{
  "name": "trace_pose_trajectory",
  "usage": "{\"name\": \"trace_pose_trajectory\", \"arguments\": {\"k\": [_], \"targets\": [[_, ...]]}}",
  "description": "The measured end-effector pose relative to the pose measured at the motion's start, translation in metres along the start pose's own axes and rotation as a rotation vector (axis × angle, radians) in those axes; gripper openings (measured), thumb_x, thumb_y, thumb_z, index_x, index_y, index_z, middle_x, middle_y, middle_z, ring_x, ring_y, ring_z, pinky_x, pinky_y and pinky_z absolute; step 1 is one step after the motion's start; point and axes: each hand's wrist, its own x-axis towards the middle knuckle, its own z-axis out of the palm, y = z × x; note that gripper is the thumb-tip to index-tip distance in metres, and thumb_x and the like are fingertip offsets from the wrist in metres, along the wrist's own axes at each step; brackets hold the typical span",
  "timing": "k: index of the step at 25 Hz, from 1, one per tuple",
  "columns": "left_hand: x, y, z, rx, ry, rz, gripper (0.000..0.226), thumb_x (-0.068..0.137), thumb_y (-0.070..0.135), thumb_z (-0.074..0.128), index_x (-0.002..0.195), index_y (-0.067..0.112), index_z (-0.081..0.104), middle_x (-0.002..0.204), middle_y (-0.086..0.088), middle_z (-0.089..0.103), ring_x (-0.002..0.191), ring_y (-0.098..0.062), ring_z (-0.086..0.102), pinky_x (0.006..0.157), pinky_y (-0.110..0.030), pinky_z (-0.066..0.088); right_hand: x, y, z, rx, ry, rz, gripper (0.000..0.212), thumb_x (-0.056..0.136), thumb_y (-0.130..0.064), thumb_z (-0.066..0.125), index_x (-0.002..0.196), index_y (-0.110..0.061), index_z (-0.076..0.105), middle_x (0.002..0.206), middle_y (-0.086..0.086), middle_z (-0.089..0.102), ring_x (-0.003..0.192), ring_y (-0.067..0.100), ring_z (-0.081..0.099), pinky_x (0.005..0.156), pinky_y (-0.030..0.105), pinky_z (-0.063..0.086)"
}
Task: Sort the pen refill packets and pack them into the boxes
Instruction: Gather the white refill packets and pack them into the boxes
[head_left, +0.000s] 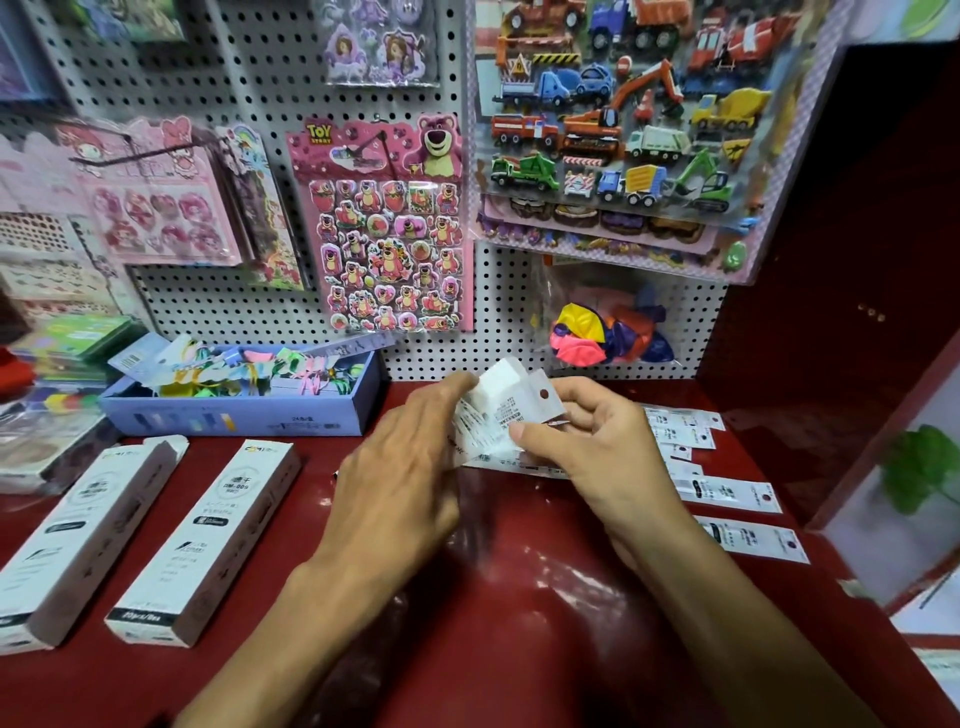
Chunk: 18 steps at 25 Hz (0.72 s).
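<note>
Above the middle of the red counter (498, 597), both hands hold a small sheaf of pen refill packets (501, 410), thin white printed sleeves with a dark dot near one end. The right hand (582, 436) has its fingers curled round the sheaf, the thumb pressed on the lower face. The left hand (400, 467) lies over the other side with its fingertips on the upper edge; whether they pinch or merely steady it is hidden by the back of the hand.

Judging by their look, these packets are very light, flat and somewhat flexible, with a glossy film that would let them slide over one another (a loose stack may well fan out or slip). A pinch across the flat faces near the middle, thumb on one side and fingers on the other, seems the surest hold; gripping by one end alone would probably let the length droop.

To the right, more loose packets (727, 491) lie spread on the counter, some overlapping, apart from the hands. To the left lie two long white boxes, the nearer box (205, 540) and the farther box (83, 535), side by side; both look shut at the near end, while their far ends are hard to read. Behind them stands an open blue tray (244, 415) of colourful items, against a pegboard (519, 312) hung with sticker sheets.
</note>
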Motion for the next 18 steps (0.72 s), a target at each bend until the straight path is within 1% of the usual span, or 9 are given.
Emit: {"name": "trace_pose_trajectory", "arguments": {"k": [1,4,6,10,12,14,15,16,18], "targets": [[0.0,0.001,-0.002,0.004,0.0,-0.022,0.084,0.066,0.017,0.069,0.141,0.03,0.035,0.128,0.007,0.058,0.104,-0.022,0.06,0.063,-0.034,0.05,0.0,0.0,0.001,-0.043,0.019,-0.03,0.021,0.082,0.003,0.072,0.098,-0.01,0.069,0.084,0.002,0.078,0.068,0.012,0.07,0.072,0.033,0.057],[-0.002,0.002,-0.002,0.062,0.003,0.003,0.091,0.065,0.016,0.072,0.144,0.033,0.031,0.127,0.008,0.059,0.101,-0.022,0.062,0.056,-0.032,0.048,-0.003,0.005,0.004,-0.401,0.033,-0.188,0.014,0.087,-0.016,0.067,0.1,-0.022,0.069,0.089,-0.007,0.077,0.076,0.012,0.073,0.077,0.041,0.058],[-0.004,0.002,-0.003,0.043,0.007,0.0,0.091,0.065,0.015,0.071,0.144,0.034,0.03,0.127,0.009,0.059,0.103,-0.019,0.061,0.057,-0.032,0.05,-0.008,0.004,0.009,-0.477,-0.009,-0.218,0.019,0.084,-0.026,0.063,0.102,-0.026,0.066,0.094,-0.011,0.075,0.088,0.005,0.071,0.082,0.042,0.056],[-0.006,0.004,-0.004,0.022,0.058,0.012,0.093,0.06,0.015,0.076,0.142,0.032,0.035,0.122,0.009,0.062,0.104,-0.013,0.058,0.058,-0.028,0.049,-0.014,0.005,0.02,-0.569,-0.135,-0.132,0.036,0.076,-0.035,0.059,0.112,-0.035,0.056,0.103,-0.012,0.071,0.105,0.004,0.063,0.092,0.039,0.051],[-0.008,0.004,-0.002,0.045,0.04,0.03,0.095,0.057,0.014,0.077,0.141,0.031,0.036,0.121,0.009,0.064,0.106,-0.014,0.061,0.061,-0.028,0.05,-0.015,0.006,0.021,-0.685,-0.181,-0.091,0.036,0.078,-0.031,0.063,0.11,-0.043,0.051,0.103,-0.016,0.067,0.103,0.002,0.06,0.092,0.034,0.05],[-0.009,0.004,0.0,0.043,0.023,0.021,0.098,0.056,0.013,0.077,0.142,0.032,0.035,0.123,0.009,0.063,0.108,-0.016,0.062,0.06,-0.028,0.051,-0.013,0.004,0.016,-0.623,-0.26,-0.018,0.036,0.081,-0.027,0.067,0.103,-0.053,0.055,0.104,-0.021,0.066,0.096,-0.008,0.059,0.092,0.026,0.049],[-0.008,0.005,0.001,0.028,0.021,0.016,0.099,0.056,0.013,0.077,0.143,0.032,0.033,0.125,0.01,0.062,0.11,-0.015,0.061,0.061,-0.028,0.051,-0.013,0.0,0.015,-0.573,-0.278,0.015,0.034,0.08,-0.028,0.068,0.105,-0.051,0.06,0.108,-0.021,0.067,0.099,-0.011,0.059,0.094,0.024,0.048],[-0.008,0.007,0.002,0.008,0.026,0.013,0.099,0.058,0.014,0.077,0.143,0.033,0.032,0.128,0.011,0.06,0.111,-0.014,0.059,0.062,-0.028,0.051,-0.014,-0.001,0.014,-0.522,-0.264,0.01,0.033,0.079,-0.031,0.068,0.109,-0.043,0.064,0.111,-0.018,0.069,0.104,-0.009,0.06,0.095,0.025,0.048],[-0.006,0.012,0.004,-0.007,0.054,0.014,0.097,0.059,0.015,0.078,0.143,0.032,0.031,0.128,0.01,0.06,0.11,-0.011,0.055,0.063,-0.028,0.051,-0.014,0.002,0.015,-0.624,-0.11,-0.123,0.035,0.076,-0.036,0.062,0.11,-0.032,0.068,0.101,-0.011,0.073,0.101,0.009,0.064,0.09,0.035,0.051]]}}
